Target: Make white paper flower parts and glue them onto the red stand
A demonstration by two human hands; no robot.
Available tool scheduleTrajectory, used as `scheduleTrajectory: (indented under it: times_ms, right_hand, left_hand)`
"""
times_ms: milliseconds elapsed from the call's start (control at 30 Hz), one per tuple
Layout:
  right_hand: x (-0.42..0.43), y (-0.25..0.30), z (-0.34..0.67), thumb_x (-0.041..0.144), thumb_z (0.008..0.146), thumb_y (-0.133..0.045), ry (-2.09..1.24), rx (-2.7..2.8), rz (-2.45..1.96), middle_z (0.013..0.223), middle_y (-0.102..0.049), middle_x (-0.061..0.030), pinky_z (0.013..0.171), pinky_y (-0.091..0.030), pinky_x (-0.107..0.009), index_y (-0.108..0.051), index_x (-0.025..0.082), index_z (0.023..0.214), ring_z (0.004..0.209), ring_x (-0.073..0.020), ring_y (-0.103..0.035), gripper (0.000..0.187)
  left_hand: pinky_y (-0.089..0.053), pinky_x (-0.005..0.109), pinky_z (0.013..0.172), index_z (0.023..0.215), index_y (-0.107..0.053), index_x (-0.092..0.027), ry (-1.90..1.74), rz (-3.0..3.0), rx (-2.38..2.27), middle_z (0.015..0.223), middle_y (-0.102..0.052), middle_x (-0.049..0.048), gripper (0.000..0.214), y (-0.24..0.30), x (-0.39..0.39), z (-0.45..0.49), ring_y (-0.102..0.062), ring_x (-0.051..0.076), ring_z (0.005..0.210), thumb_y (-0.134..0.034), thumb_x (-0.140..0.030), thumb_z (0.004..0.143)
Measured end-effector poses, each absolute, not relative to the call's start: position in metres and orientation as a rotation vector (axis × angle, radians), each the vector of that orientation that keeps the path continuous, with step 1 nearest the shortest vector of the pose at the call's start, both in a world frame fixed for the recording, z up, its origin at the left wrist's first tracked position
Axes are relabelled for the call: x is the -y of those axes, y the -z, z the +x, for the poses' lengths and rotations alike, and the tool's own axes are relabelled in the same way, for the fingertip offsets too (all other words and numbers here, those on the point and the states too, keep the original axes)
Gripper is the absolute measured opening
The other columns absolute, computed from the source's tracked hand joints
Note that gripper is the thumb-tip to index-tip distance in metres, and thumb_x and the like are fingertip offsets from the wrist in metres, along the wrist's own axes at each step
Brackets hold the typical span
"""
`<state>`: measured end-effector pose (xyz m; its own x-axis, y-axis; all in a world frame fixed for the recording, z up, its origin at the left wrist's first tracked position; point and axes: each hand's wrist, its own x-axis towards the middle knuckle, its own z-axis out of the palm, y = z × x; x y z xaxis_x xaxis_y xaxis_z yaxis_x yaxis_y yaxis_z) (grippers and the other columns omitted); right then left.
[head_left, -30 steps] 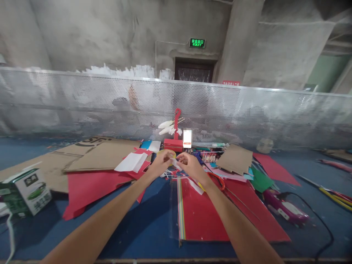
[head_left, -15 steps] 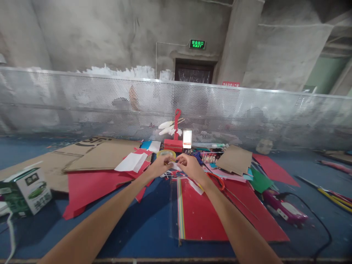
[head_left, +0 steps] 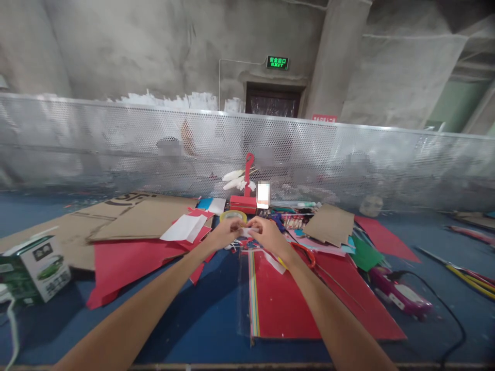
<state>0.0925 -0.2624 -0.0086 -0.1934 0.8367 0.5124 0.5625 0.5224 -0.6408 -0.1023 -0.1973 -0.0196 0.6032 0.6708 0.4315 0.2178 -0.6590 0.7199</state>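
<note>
Close together at the middle of the table, my left hand (head_left: 229, 231) and my right hand (head_left: 264, 232) both pinch a small piece of white paper (head_left: 246, 232). The fingertips of both hands nearly meet at its upper edge. A roll of yellowish tape (head_left: 232, 215) lies just behind my left hand. Small red and white paper scraps (head_left: 233, 244) are scattered below the fingers. A white paper strip (head_left: 275, 263) sits on a red sheet (head_left: 284, 304) with striped edging, partly under my right forearm. Orange-handled scissors (head_left: 305, 254) rest beside that forearm.
Cardboard (head_left: 143, 219) and red paper (head_left: 135, 265) spread at left, near a green-and-white carton (head_left: 38, 268). More cardboard (head_left: 331, 224), a green sheet (head_left: 367, 252) and a purple corded device (head_left: 402, 296) lie at right. A red cardboard stand with white petals (head_left: 243, 203) is behind my hands, before a perforated metal panel (head_left: 147, 149).
The white paper between my fingers now lies flatter and more level. My hands have otherwise barely moved.
</note>
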Motion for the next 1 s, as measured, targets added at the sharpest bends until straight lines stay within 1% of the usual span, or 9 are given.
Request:
scheduleTrajectory:
  times_ms: [100,200,333,400,500,567,667,767,1000]
  right_hand:
    - [0.262,0.009,0.093,0.025,0.082,-0.063,-0.408,1.885,-1.152,0.081,-0.070,-0.0009,0.069,-0.048,-0.028,-0.067,0.023,0.098,0.071,-0.0174,-0.064,0.017]
    - [0.263,0.009,0.093,0.025,0.083,-0.063,-0.388,1.875,-1.164,0.082,-0.070,-0.0008,0.071,-0.047,-0.028,-0.066,0.023,0.099,0.074,-0.0180,-0.065,0.016]
    - [0.268,0.005,0.090,0.030,0.080,-0.071,-0.298,1.973,-1.126,0.090,-0.069,-0.0002,0.074,-0.046,-0.029,-0.062,0.025,0.105,0.079,-0.0190,-0.064,0.027]
    - [0.270,0.004,0.088,0.029,0.079,-0.073,-0.218,2.076,-1.082,0.101,-0.068,-0.0017,0.080,-0.046,-0.031,-0.062,0.026,0.107,0.090,-0.0209,-0.064,0.031]
    - [0.269,0.004,0.085,0.022,0.083,-0.069,-0.118,2.151,-1.046,0.108,-0.067,-0.0038,0.088,-0.044,-0.033,-0.064,0.026,0.104,0.101,-0.0223,-0.063,0.021]
    - [0.266,0.004,0.084,0.020,0.086,-0.066,-0.088,2.139,-1.051,0.106,-0.069,-0.0044,0.089,-0.044,-0.033,-0.067,0.025,0.098,0.101,-0.0222,-0.063,0.013]
    - [0.264,0.004,0.085,0.022,0.089,-0.065,-0.076,2.118,-1.065,0.100,-0.071,-0.0044,0.084,-0.045,-0.031,-0.069,0.025,0.094,0.094,-0.0216,-0.065,0.007]
    - [0.265,0.002,0.087,0.025,0.091,-0.065,-0.066,2.110,-1.111,0.096,-0.073,-0.0038,0.080,-0.044,-0.030,-0.071,0.025,0.094,0.087,-0.0204,-0.066,0.007]
    - [0.266,0.001,0.087,0.032,0.090,-0.067,0.019,2.077,-1.233,0.093,-0.073,-0.0036,0.077,-0.044,-0.027,-0.071,0.024,0.100,0.086,-0.0188,-0.065,0.013]
  left_hand:
    - [-0.044,0.026,0.063,0.095,-0.068,-0.017,-0.939,2.241,-0.702,0.079,-0.063,0.0028,0.020,0.021,0.197,-0.103,-0.057,0.016,0.069,-0.060,-0.033,0.084]
    - [-0.038,0.024,0.055,0.082,-0.066,-0.017,-0.945,2.239,-0.752,0.069,-0.057,0.0005,0.021,0.021,0.196,-0.103,-0.051,0.014,0.062,-0.062,-0.038,0.084]
    - [-0.030,0.023,0.049,0.072,-0.060,-0.017,-0.898,2.132,-0.783,0.059,-0.046,-0.0031,0.030,0.014,0.196,-0.104,-0.041,0.011,0.053,-0.067,-0.045,0.080]
    - [-0.031,0.023,0.049,0.071,-0.059,-0.017,-0.872,2.049,-0.757,0.059,-0.047,-0.0035,0.035,0.009,0.198,-0.106,-0.040,0.010,0.053,-0.070,-0.050,0.076]
    - [-0.036,0.023,0.053,0.073,-0.061,-0.017,-0.828,1.964,-0.719,0.062,-0.052,-0.0026,0.038,0.003,0.201,-0.109,-0.045,0.011,0.056,-0.074,-0.053,0.073]
    - [-0.038,0.024,0.055,0.075,-0.061,-0.017,-0.794,1.942,-0.735,0.065,-0.055,-0.0016,0.038,-0.001,0.204,-0.110,-0.049,0.012,0.058,-0.074,-0.053,0.073]
    - [-0.040,0.025,0.058,0.076,-0.063,-0.017,-0.754,1.928,-0.794,0.068,-0.059,0.0000,0.038,-0.006,0.209,-0.111,-0.052,0.013,0.061,-0.074,-0.053,0.073]
    - [-0.039,0.025,0.058,0.078,-0.063,-0.016,-0.729,1.915,-0.801,0.072,-0.063,0.0014,0.039,-0.008,0.212,-0.111,-0.053,0.013,0.063,-0.072,-0.054,0.074]
    - [-0.036,0.024,0.058,0.075,-0.059,-0.016,-0.695,1.859,-0.824,0.069,-0.059,-0.0013,0.039,-0.010,0.214,-0.110,-0.050,0.011,0.061,-0.072,-0.052,0.073]
